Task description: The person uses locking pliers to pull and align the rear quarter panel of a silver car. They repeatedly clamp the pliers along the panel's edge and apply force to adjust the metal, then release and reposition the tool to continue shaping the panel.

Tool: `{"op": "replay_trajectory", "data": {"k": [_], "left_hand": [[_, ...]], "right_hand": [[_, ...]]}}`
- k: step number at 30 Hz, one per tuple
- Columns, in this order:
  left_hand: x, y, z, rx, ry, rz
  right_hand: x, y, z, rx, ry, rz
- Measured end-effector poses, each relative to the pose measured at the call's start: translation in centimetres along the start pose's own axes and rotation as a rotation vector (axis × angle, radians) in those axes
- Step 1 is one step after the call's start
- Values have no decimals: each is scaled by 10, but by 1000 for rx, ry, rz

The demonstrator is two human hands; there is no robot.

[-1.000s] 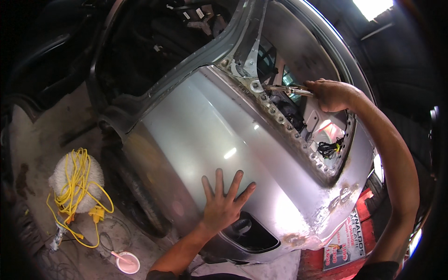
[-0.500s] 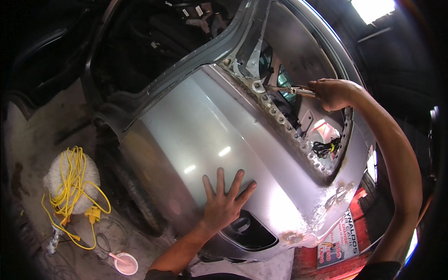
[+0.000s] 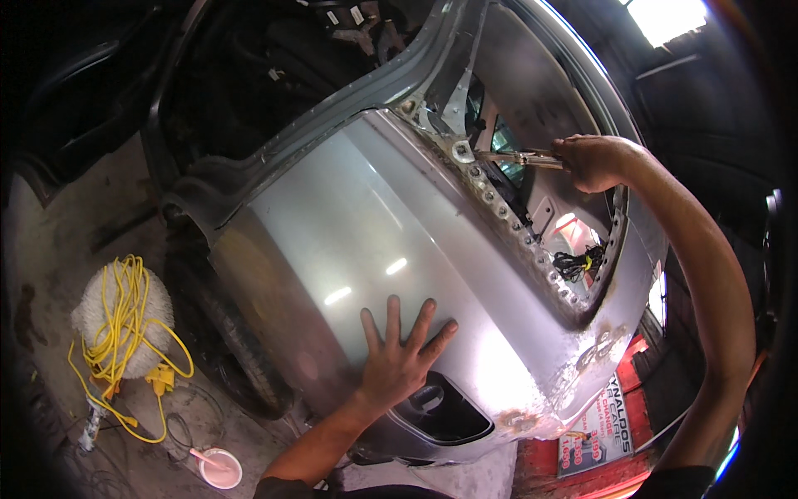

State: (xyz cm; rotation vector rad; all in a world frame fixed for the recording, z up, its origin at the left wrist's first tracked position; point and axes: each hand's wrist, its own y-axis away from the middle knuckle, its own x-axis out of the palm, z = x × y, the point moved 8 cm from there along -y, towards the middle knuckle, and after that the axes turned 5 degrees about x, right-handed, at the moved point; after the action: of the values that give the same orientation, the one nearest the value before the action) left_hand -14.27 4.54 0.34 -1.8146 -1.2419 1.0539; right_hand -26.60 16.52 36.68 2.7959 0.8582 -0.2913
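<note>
My left hand lies flat on the silver body panel of a car, fingers spread, just above a black recess in the panel. My right hand is closed around long silver pliers, whose jaws are at the upper part of a rusty, bare-metal flange with a row of holes along the window opening. Whether the jaws grip the metal I cannot tell. Dark wiring shows lower in that opening. The panel's lower right corner has rough, rust-marked patches.
At left, a pale fluffy round pad with a bundled yellow cord lies on the floor beside a tire. A white cup of pink paste is below. An open dark cabin is at the top, a red-and-white printed sign at lower right.
The view has shifted slightly, so the floor items appear further left. My left hand stays spread on the panel and my right hand still holds the pliers at the flange.
</note>
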Motion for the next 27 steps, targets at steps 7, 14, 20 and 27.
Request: {"op": "replay_trajectory", "data": {"k": [7, 14, 20, 27], "left_hand": [[-1, 0, 1, -19, 57, 15], [-1, -1, -1, -1, -32, 9], [-5, -4, -2, -8, -23, 42], [-5, -3, -2, -3, -18, 55]], "right_hand": [[7, -10, -4, -34, 29, 51], [4, -1, 5, -55, -70, 183], [13, 4, 14, -196, -218, 138], [2, 5, 14, -130, -155, 152]]}}
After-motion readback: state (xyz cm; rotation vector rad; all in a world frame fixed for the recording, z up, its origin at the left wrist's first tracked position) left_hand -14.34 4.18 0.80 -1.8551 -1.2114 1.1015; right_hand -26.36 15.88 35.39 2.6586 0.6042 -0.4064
